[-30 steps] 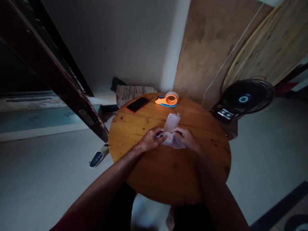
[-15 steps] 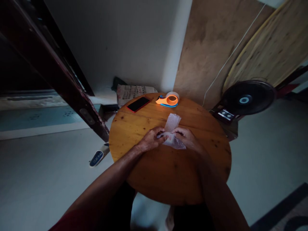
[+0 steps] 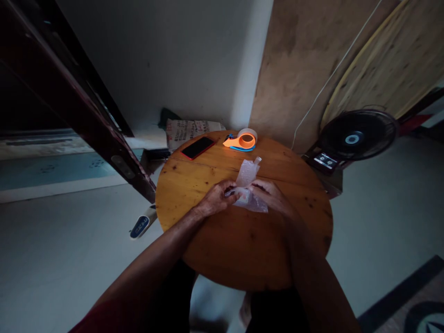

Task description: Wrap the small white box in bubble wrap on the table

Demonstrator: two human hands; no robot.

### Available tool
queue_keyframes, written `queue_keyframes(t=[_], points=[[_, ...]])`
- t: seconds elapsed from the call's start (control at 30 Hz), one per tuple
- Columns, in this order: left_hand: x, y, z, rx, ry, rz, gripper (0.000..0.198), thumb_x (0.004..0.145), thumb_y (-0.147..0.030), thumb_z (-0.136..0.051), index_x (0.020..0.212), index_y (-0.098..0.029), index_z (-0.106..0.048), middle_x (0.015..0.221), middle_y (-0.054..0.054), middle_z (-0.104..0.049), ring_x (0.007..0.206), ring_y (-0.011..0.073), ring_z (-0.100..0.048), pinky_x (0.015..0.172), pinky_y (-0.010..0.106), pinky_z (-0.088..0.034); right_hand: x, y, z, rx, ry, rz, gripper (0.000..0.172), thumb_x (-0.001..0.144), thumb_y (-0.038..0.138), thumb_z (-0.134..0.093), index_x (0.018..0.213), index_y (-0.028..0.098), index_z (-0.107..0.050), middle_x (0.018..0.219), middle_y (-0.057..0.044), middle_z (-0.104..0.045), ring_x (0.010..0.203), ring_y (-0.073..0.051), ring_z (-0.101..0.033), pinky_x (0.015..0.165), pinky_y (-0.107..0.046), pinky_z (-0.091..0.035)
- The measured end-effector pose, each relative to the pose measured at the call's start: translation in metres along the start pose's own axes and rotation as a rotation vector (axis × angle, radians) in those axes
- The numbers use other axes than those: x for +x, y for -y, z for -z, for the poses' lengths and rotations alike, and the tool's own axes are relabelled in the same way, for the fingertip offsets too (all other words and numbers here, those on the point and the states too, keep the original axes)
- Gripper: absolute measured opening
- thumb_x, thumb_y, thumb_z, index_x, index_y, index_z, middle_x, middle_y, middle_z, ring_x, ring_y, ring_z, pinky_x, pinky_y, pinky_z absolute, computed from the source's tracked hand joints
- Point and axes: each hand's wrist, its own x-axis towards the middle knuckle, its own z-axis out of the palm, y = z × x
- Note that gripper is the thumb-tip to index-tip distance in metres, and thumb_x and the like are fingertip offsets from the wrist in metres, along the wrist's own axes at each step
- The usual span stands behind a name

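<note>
A crumpled sheet of translucent bubble wrap [image 3: 247,173] lies at the middle of the round wooden table, partly folded. My left hand [image 3: 219,196] pinches its left edge between thumb and fingers. From the other side my right hand [image 3: 268,193] grips the wrap's upper right part, its fingertips close to the left ones. Something small and pale with a reddish mark shows through the plastic between the hands; I cannot make out what it is. Beyond the wrap sits an orange tape dispenser [image 3: 239,142] with a roll of tape and a blue part.
On the round table [image 3: 294,171] a red-edged phone [image 3: 198,147] lies at the back left. A printed sack [image 3: 189,131] leans behind the table by the wall. To the right stands a black fan [image 3: 355,138]. A shoe [image 3: 140,226] rests on the floor at left.
Both hands keep their hold on the bubble wrap, with only slight finger movement. The far end of the wrap has shifted a little, and a narrow strip sticks up at its corner.
</note>
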Motion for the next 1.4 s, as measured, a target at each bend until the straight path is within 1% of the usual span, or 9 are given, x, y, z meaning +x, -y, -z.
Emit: queue_keyframes(t=[0.27,0.5,0.63,0.8,0.9,1.07,1.13,1.27,1.4], points=[[0.000,-0.004,0.000,0.032,-0.001,0.016,0.039,0.080,-0.044,-0.065,0.103,-0.014,-0.062,0.090,0.005,-0.063,0.076,0.0130,-0.059,0.069,0.023,-0.049,0.001,0.000,-0.004,0.053,0.029,0.018,0.028,0.083,0.042,-0.057,0.093,0.018,-0.068,0.078,-0.001,-0.065,0.067,-0.014,-0.055,0.058,-0.023,-0.040],[0.000,-0.003,0.000,0.018,-0.015,0.005,0.036,0.080,-0.041,-0.067,0.104,-0.015,-0.061,0.096,0.006,-0.065,0.082,0.0147,-0.061,0.074,0.025,-0.050,0.003,-0.002,-0.003,0.083,0.003,0.067,0.024,0.082,0.039,-0.059,0.089,0.018,-0.067,0.082,-0.003,-0.067,0.072,-0.016,-0.059,0.065,-0.026,-0.044],[0.000,-0.003,0.001,-0.023,-0.017,0.020,0.032,0.080,-0.035,-0.066,0.103,-0.013,-0.060,0.095,0.006,-0.065,0.084,0.0151,-0.062,0.077,0.026,-0.050,0.003,-0.004,-0.003,0.095,-0.008,0.063,0.022,0.081,0.039,-0.060,0.083,0.018,-0.066,0.078,-0.003,-0.066,0.068,-0.015,-0.057,0.061,-0.025,-0.043],[0.001,-0.009,0.003,-0.027,-0.005,0.045,0.026,0.082,-0.031,-0.063,0.102,-0.014,-0.061,0.093,0.005,-0.065,0.082,0.0147,-0.062,0.073,0.024,-0.050,0.001,-0.002,0.000,0.129,0.038,0.052,0.024,0.080,0.041,-0.061,0.079,0.017,-0.065,0.074,-0.001,-0.065,0.062,-0.013,-0.055,0.055,-0.023,-0.040],[0.001,-0.010,0.004,-0.036,-0.003,0.053,0.024,0.082,-0.029,-0.061,0.100,-0.014,-0.062,0.092,0.005,-0.065,0.080,0.0145,-0.061,0.071,0.023,-0.049,-0.004,0.004,0.005,0.107,0.120,0.042,0.025,0.082,0.041,-0.059,0.082,0.018,-0.069,0.077,-0.002,-0.068,0.066,-0.014,-0.058,0.056,-0.024,-0.041],[0.000,-0.010,0.004,-0.113,0.018,0.097,0.023,0.083,-0.030,-0.058,0.099,-0.013,-0.061,0.084,0.004,-0.063,0.070,0.0122,-0.058,0.062,0.021,-0.047,-0.013,0.018,0.014,0.077,0.532,0.105,0.031,0.088,0.043,-0.054,0.097,0.021,-0.072,0.086,-0.002,-0.073,0.078,-0.017,-0.065,0.069,-0.026,-0.048],[0.000,-0.011,0.005,-0.118,0.017,0.099,0.023,0.084,-0.031,-0.057,0.097,-0.013,-0.062,0.081,0.003,-0.062,0.066,0.0109,-0.055,0.059,0.020,-0.045,-0.014,0.022,0.014,0.095,0.632,0.129,0.034,0.089,0.045,-0.053,0.103,0.020,-0.071,0.091,-0.004,-0.073,0.082,-0.016,-0.066,0.073,-0.025,-0.049],[0.001,-0.012,0.008,-0.061,-0.012,0.095,0.021,0.084,-0.031,-0.057,0.094,-0.013,-0.063,0.075,0.001,-0.060,0.061,0.0093,-0.051,0.055,0.018,-0.042,-0.012,0.022,0.011,0.147,0.720,0.090,0.042,0.090,0.049,-0.052,0.106,0.015,-0.070,0.091,-0.007,-0.073,0.081,-0.016,-0.067,0.072,-0.025,-0.051],[0.002,-0.009,0.009,-0.015,-0.049,0.072,0.018,0.083,-0.028,-0.055,0.090,-0.013,-0.064,0.073,0.001,-0.059,0.062,0.0096,-0.052,0.055,0.018,-0.043,-0.012,0.018,0.012,0.167,0.702,0.011,0.041,0.089,0.052,-0.050,0.089,0.016,-0.071,0.083,-0.005,-0.071,0.077,-0.017,-0.066,0.068,-0.026,-0.050]])
